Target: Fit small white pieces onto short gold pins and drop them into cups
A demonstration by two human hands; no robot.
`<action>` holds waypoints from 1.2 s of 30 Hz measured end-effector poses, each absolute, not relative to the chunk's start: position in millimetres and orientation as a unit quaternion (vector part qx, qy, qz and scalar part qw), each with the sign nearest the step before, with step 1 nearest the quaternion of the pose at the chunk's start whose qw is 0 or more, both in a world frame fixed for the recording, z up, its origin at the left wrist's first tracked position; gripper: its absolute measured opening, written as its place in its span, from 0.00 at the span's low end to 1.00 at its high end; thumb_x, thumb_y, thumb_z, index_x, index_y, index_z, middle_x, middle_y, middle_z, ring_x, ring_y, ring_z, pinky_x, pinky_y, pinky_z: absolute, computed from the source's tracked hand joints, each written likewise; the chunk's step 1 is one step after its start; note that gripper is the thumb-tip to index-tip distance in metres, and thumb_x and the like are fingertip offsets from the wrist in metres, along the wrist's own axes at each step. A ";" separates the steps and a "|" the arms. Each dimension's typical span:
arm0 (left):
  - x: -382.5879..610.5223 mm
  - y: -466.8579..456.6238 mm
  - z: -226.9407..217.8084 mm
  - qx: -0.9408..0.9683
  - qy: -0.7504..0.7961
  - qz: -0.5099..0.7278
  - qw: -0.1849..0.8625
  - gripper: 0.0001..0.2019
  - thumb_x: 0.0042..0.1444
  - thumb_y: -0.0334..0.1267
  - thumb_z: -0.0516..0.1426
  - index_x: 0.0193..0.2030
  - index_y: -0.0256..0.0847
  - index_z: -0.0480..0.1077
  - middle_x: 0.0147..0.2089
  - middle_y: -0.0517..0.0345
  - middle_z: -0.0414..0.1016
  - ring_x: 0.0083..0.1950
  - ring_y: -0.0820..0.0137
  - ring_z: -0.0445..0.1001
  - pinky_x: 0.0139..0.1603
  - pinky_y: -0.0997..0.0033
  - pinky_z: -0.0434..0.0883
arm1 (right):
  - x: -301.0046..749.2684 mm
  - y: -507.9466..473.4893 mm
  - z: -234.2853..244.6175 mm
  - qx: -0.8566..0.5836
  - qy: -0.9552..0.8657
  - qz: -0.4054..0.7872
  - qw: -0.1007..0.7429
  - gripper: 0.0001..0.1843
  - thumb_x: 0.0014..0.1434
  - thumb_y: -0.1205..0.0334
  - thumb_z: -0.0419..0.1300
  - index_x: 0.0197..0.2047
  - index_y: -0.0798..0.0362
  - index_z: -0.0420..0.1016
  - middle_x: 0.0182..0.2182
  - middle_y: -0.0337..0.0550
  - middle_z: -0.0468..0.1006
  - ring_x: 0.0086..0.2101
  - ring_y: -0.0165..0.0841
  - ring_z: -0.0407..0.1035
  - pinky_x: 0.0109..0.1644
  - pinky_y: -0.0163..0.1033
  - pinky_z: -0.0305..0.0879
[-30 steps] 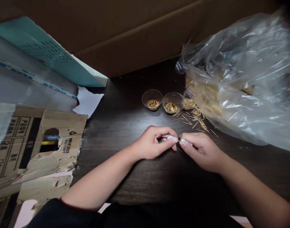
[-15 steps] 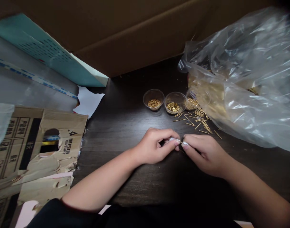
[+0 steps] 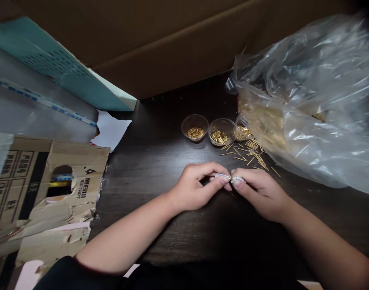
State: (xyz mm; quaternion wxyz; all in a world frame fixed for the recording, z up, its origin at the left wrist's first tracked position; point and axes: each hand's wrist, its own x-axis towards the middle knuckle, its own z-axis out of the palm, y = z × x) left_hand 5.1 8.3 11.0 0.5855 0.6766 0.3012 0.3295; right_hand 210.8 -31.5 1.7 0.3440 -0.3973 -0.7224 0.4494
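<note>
My left hand (image 3: 198, 186) and my right hand (image 3: 261, 192) meet fingertip to fingertip low over the dark wooden table (image 3: 172, 225). Both are pinched shut on a thin brass pin (image 3: 230, 179), with whitish covers on the fingertips. Just beyond the hands lies a loose scatter of brass pins (image 3: 251, 153). Behind that stand three small clear cups (image 3: 219, 132) holding short brass parts; the right one sits partly under the plastic bag.
A large crumpled clear plastic bag (image 3: 317, 104) fills the right side. A brown cardboard wall (image 3: 172, 44) closes the back. Torn printed cardboard (image 3: 48, 189), a teal board (image 3: 51, 64) and white paper (image 3: 111, 129) crowd the left.
The hands stay pinched together on the pin. My right fingertips have closed up against the left ones. The view has shifted slightly.
</note>
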 end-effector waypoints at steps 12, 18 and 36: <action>7.8 12.6 3.6 0.527 0.337 0.337 0.704 0.14 0.61 0.45 0.63 0.41 0.34 0.72 0.32 0.56 0.78 0.24 0.81 0.69 0.27 0.81 0.70 | 222.0 -21.4 19.6 -0.450 -0.796 0.195 0.355 0.14 0.67 0.68 0.58 0.54 0.49 0.74 0.40 0.43 0.84 0.37 0.33 0.79 0.41 0.37 0.75; 9.3 12.6 1.5 0.550 0.347 0.328 0.685 0.14 0.63 0.46 0.61 0.42 0.33 0.73 0.34 0.55 0.78 0.24 0.81 0.69 0.28 0.79 0.70 | 218.7 -19.6 -1.4 -0.470 -0.762 0.170 0.412 0.06 0.65 0.69 0.61 0.44 0.51 0.76 0.34 0.41 0.83 0.32 0.33 0.79 0.40 0.37 0.76; 14.0 6.9 10.7 0.617 0.369 0.308 0.623 0.11 0.64 0.41 0.60 0.37 0.33 0.74 0.29 0.55 0.78 0.24 0.79 0.72 0.27 0.80 0.70 | 215.5 -19.7 -2.8 -0.417 -0.771 0.195 0.440 0.07 0.64 0.71 0.61 0.42 0.50 0.76 0.33 0.43 0.82 0.33 0.33 0.77 0.38 0.40 0.75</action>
